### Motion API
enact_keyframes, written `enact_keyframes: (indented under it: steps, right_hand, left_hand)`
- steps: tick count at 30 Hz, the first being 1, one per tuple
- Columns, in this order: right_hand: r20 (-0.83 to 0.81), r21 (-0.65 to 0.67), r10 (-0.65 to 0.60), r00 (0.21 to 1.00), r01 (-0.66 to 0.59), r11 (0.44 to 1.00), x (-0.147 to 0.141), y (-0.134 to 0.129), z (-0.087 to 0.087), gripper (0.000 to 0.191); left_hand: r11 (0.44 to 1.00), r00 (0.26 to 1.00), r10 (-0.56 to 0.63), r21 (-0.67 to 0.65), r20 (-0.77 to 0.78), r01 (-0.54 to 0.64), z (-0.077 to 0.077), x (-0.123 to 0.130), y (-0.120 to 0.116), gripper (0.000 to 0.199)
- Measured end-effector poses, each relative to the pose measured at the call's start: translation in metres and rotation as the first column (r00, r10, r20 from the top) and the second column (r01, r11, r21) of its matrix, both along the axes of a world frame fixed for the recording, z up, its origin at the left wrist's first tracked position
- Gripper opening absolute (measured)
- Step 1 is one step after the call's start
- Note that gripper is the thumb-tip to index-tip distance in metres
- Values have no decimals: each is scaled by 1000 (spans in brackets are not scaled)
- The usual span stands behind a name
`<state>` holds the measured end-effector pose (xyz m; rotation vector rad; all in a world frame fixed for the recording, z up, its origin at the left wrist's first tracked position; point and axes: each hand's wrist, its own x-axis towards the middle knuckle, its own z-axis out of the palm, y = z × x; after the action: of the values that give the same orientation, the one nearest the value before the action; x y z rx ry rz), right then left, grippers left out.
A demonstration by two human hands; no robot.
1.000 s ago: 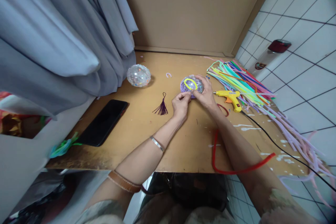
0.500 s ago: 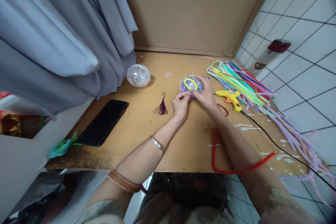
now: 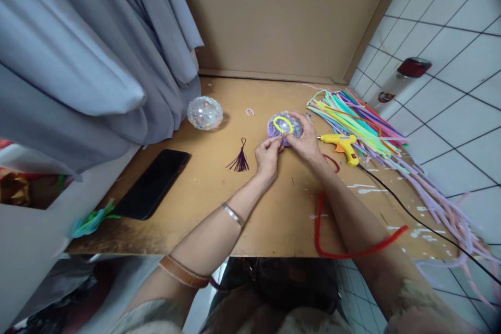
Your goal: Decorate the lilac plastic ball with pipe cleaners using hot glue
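A clear ball (image 3: 284, 124) with purple trim along its left and lower side and a yellow ring on its face is held above the wooden table. My right hand (image 3: 306, 138) wraps round its right side, thumb at the lower edge. My left hand (image 3: 268, 155) is closed in a pinch at the ball's lower left; what its fingertips hold is too small to make out. A dark purple tassel (image 3: 240, 157) lies left of my left hand. Further left rests a second clear ball (image 3: 205, 113). Behind the tassel is a small pale curved piece (image 3: 249, 112).
A yellow glue gun (image 3: 341, 145) with a black cord lies right of my right hand, beside many coloured pipe cleaners (image 3: 352, 120). A red pipe cleaner (image 3: 344, 255) crosses near my right forearm. A black phone (image 3: 152, 183) lies at left, near a grey curtain (image 3: 129, 52).
My left hand has shifted very slightly at the ball's lower edge. The whole view has moved a little; the objects on the table lie as before.
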<state>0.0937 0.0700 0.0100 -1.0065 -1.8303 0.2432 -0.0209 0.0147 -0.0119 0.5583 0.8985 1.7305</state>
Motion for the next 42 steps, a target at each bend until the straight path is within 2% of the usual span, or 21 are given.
enact_keyframes:
  steps: [5, 16, 34, 42]
  right_hand:
    - [-1, -33, 9, 1000, -10, 999, 1, 0, 1, 52]
    - [-11, -20, -9, 1000, 8, 1000, 1, -1, 0, 54]
    - [-5, -46, 17, 1000, -17, 999, 3, -2, 3, 52]
    - [-24, -45, 24, 999, -25, 999, 3, -2, 3, 53]
  left_hand:
    - [1000, 1000, 12, -4, 18, -12, 1, 1, 0, 8]
    - [999, 995, 37, 6, 89, -37, 6, -3, -2, 18]
    - [1000, 1000, 9, 24, 3, -9, 4, -2, -4, 28]
    - [1000, 1000, 7, 24, -12, -7, 4, -2, -4, 21]
